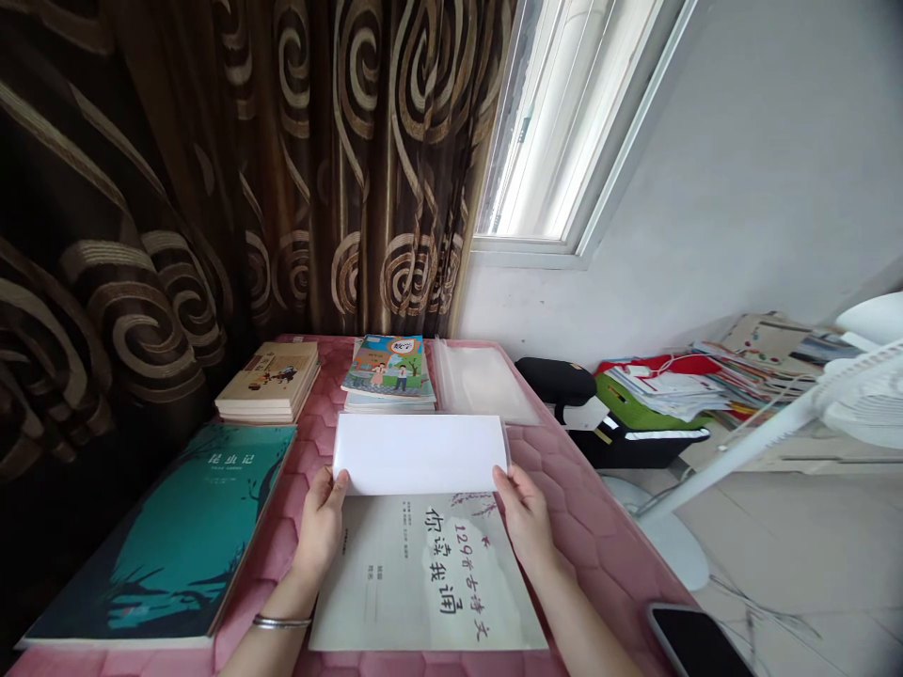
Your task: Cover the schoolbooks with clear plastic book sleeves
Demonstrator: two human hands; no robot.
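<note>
A grey-white book with black calligraphy lies on the pink quilted table in front of me. A white flap of its cover or wrapping is folded over its far end. My left hand pinches the flap's left corner, thumb on top. My right hand grips the right corner the same way. A thin bangle is on my left wrist.
A large teal book lies at the left. Behind are a tan book stack, a colourful textbook stack and clear plastic sleeves. A dark phone sits at the table's right corner. A curtain, a fan and floor clutter surround the table.
</note>
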